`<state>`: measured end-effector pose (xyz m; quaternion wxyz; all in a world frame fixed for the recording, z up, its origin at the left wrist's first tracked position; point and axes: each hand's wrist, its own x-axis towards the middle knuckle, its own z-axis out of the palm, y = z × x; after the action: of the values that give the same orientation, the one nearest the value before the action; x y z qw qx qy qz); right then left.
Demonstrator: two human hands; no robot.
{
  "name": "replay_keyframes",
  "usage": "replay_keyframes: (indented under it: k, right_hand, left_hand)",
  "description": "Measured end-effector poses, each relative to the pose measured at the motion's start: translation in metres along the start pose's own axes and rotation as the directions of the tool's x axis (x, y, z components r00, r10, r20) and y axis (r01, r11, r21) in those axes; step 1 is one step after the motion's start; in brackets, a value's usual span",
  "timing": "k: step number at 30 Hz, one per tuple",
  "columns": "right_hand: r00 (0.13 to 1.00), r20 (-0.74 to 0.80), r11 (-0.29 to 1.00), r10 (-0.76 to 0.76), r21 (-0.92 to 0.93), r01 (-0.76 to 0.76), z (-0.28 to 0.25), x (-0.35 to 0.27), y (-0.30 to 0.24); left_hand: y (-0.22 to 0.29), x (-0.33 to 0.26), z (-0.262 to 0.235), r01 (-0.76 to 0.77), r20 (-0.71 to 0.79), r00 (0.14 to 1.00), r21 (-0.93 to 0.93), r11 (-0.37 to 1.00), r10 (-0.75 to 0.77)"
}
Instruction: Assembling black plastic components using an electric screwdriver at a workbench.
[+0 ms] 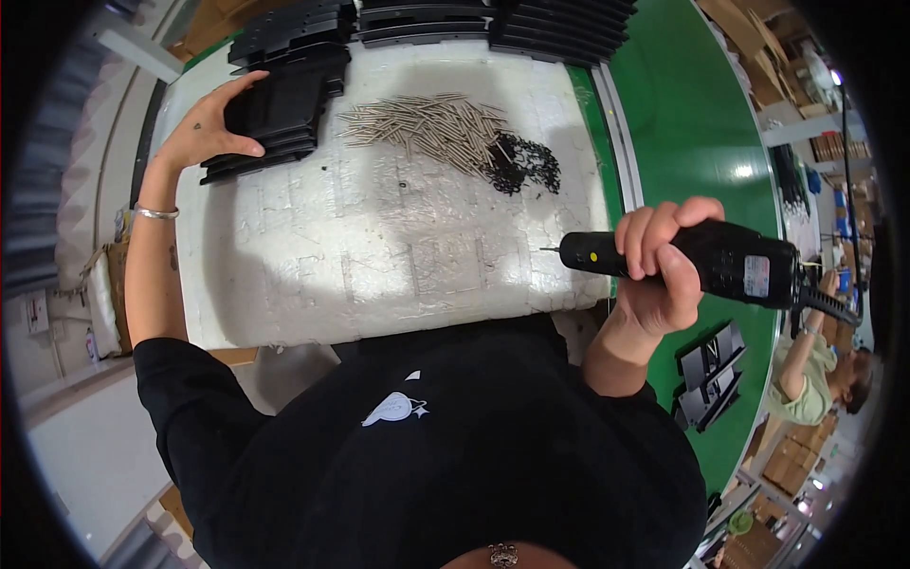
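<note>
The right hand (668,251) had its fingers wrapped tight around one black electric screwdriver (730,258), across the right edge of the white mat (379,270). Past it, one heap of silver pins (427,131), too many to count, touched one heap of small black clips (524,163). The left hand (204,135), thumb and fingers apart, touched one stack of black plates (277,112). Three more black stacks (424,24) stood behind.

Shiny metal pins (427,128); smooth, plastic-looking power screwdriver (730,258)
</note>
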<state>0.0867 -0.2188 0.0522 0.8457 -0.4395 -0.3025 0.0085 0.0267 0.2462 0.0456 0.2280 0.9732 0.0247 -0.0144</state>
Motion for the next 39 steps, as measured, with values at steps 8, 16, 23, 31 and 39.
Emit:
replay_keyframes:
  k: [8, 16, 23, 31, 39]
  right_hand:
    - [0.998, -0.060, 0.998, -0.027, -0.060, 0.024, -0.011, 0.011, 0.009]
    - [0.948, -0.313, 0.992, -0.063, -0.127, 0.024, -0.029, 0.037, 0.050]
    - [0.976, -0.216, 1.000, -0.008, -0.031, 0.001, -0.022, 0.036, 0.043]
    - [0.993, 0.016, 0.991, -0.116, 0.071, 0.115, -0.003, 0.030, 0.003]
    - [0.973, 0.207, 0.989, -0.104, 0.124, 0.080, 0.002, 0.029, -0.011]
  left_hand:
    - [0.010, -0.007, -0.017, 0.006, -0.122, 0.993, 0.073, 0.997, 0.003]
    - [0.164, -0.057, 0.093, -0.223, -0.106, 0.971, -0.088, 0.971, 0.213]
    - [0.209, -0.042, 0.149, -0.221, -0.215, 0.959, -0.159, 0.962, 0.185]
    - [0.227, 0.016, 0.171, -0.470, -0.408, 0.838, -0.202, 0.859, 0.363]
    - [0.231, 0.005, 0.165, -0.496, -0.465, 0.817, -0.266, 0.827, 0.341]
